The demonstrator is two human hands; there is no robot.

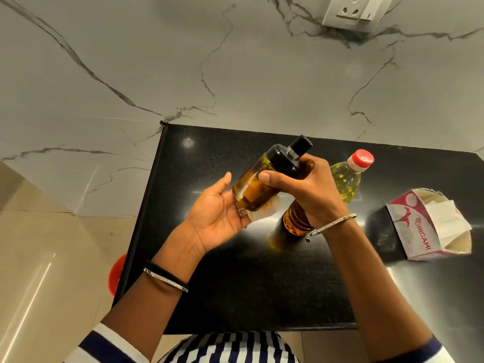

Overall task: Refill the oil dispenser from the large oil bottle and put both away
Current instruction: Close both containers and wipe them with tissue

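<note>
The oil dispenser (262, 179), a glass bottle of amber oil with a black top and spout, is held tilted above the black counter (262, 284). My right hand (303, 189) grips it round the upper part, thumb across the glass. My left hand (222, 208) holds a white tissue (262, 212) under the dispenser's base, palm up. The large oil bottle (345, 179), clear plastic with yellow oil and a red cap, stands upright on the counter right behind my right hand, partly hidden by it.
An open tissue box (429, 226) lies at the counter's right. A marble wall rises behind, with a socket plate (351, 11) at top right. A red object (116, 273) sits on the floor past the counter's left edge.
</note>
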